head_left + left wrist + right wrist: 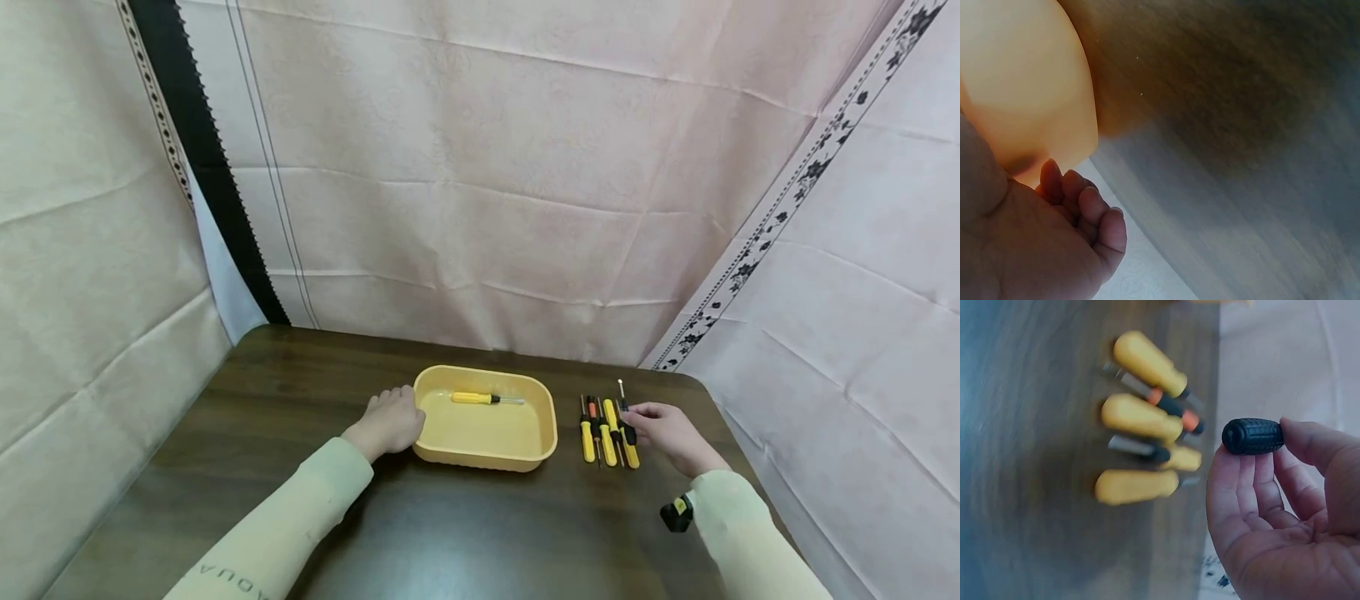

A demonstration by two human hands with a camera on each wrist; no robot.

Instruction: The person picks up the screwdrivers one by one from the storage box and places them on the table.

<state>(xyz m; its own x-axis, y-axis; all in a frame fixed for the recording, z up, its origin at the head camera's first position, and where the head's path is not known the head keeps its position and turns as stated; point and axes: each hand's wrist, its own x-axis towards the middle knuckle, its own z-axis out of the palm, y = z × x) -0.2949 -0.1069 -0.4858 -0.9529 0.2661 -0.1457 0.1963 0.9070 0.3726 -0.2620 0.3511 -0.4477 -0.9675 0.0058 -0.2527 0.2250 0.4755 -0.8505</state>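
Observation:
In the head view, my left hand (392,419) grips the left rim of a yellow plastic tray (483,460). The left wrist view shows its curled fingertips (1051,175) close by the tray's outer wall. One screwdriver (472,398) with a yellow handle lies inside the tray. My right hand (667,431) pinches a black-handled screwdriver (1252,436) between thumb and fingers, its thin shaft pointing away from me. Just left of that hand, several screwdrivers (608,446) lie side by side, mostly yellow-handled, one red and black.
A dark wooden table (442,533) carries everything. Light curtains (480,183) hang behind its far edge and along both sides. On the right wrist sits a small black device (677,514).

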